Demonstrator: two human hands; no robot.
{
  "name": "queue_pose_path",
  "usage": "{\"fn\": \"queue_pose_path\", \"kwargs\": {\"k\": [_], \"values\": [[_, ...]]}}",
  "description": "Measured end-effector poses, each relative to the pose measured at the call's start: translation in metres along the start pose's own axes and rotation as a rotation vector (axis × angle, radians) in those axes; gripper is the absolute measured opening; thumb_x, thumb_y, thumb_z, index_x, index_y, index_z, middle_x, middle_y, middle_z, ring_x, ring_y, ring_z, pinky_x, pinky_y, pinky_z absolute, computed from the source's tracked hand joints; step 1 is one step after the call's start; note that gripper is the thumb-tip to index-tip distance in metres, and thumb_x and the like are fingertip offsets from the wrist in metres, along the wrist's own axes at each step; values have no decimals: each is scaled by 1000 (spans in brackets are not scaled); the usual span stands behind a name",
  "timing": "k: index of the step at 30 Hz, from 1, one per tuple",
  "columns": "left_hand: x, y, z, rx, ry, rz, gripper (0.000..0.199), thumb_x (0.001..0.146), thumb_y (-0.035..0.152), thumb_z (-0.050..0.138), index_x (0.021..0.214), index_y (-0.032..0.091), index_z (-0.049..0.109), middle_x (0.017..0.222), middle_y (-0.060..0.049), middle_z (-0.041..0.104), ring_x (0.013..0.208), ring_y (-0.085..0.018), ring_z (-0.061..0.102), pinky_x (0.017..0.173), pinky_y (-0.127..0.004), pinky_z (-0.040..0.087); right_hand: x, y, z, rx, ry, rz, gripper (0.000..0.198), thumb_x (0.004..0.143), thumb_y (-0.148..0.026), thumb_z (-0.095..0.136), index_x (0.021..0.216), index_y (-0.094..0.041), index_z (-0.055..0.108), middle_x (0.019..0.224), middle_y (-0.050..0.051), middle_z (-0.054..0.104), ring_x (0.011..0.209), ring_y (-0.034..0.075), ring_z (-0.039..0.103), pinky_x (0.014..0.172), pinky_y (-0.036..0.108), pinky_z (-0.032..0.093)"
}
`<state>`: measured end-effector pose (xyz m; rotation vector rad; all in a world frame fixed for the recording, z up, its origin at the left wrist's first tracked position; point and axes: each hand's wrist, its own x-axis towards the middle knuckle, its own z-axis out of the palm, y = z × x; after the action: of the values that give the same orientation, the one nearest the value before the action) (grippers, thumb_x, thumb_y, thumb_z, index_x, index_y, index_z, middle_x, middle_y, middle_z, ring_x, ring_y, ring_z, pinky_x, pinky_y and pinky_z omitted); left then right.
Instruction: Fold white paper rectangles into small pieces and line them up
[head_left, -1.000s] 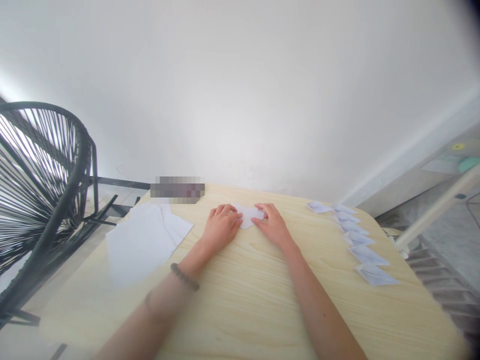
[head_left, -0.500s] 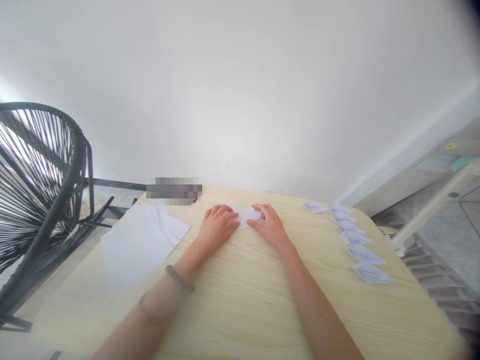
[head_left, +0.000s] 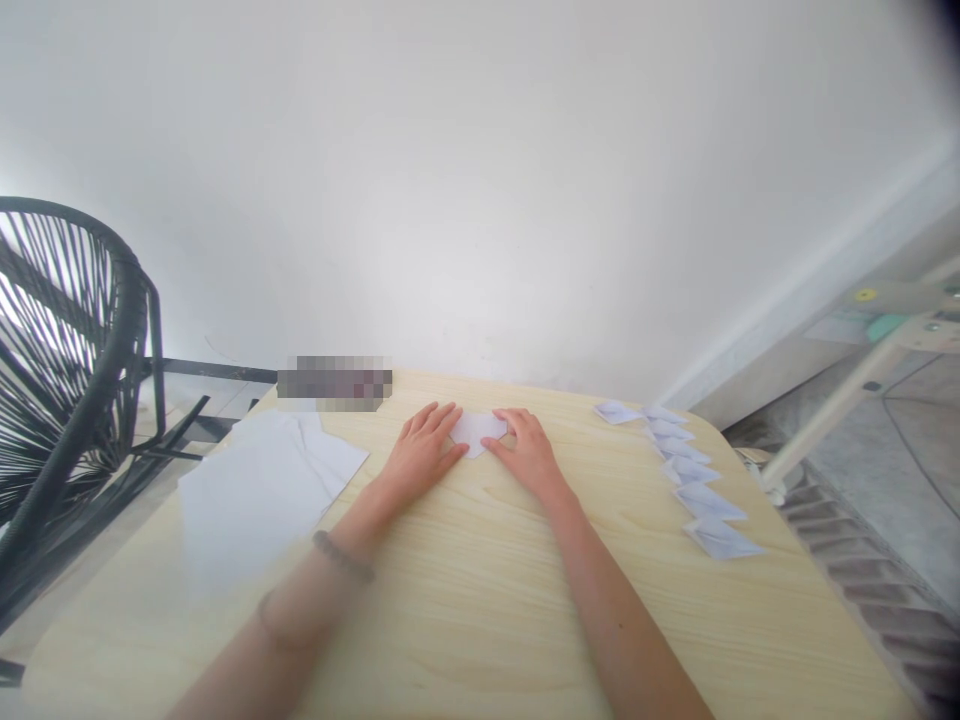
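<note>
A small white folded paper (head_left: 478, 430) lies on the table between my two hands, its near edge coming to a blunt point. My left hand (head_left: 421, 448) holds its left side, with the thumb at the near edge and the fingers along the far left. On the opposite side, my right hand (head_left: 527, 450) grips the paper between thumb and forefinger. The fingertips cover both side edges of the paper. A dark beaded bracelet (head_left: 343, 557) circles my left wrist.
White paper sheets (head_left: 262, 490) overlap on the table's left. Several folded paper pieces (head_left: 709, 500) form a row at right, with one paper piece (head_left: 617, 412) beside its far end. A pixelated object (head_left: 334, 384) sits at the back left. A black corded chair (head_left: 112, 330) stands left.
The whole view has shifted slightly, so the table things appear farther left. My left hand has drawn back a little from the folded paper, uncovering more of its left side.
</note>
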<state>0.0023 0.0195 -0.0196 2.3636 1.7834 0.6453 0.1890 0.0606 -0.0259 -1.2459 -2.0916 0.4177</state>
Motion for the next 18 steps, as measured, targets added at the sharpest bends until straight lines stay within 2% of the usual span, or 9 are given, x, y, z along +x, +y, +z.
{"fn": "queue_pose_path", "kwargs": {"k": [5,18], "values": [[1,-1,-1,-41,-5,-14,54,81,39,43,129,17,32,131,-9,39,124,-25,24,98,-43,27,0,-2,-1,0,6,-11,37,71,-31,58,107,-23,53,102,5,56,96,21,48,87,39,38],[4,-4,0,-111,62,39,54,76,36,52,126,22,36,115,-9,42,109,-25,35,92,-43,34,-2,-2,1,-77,-6,-31,47,73,-36,55,118,-23,46,111,6,49,104,22,43,91,39,35]]}}
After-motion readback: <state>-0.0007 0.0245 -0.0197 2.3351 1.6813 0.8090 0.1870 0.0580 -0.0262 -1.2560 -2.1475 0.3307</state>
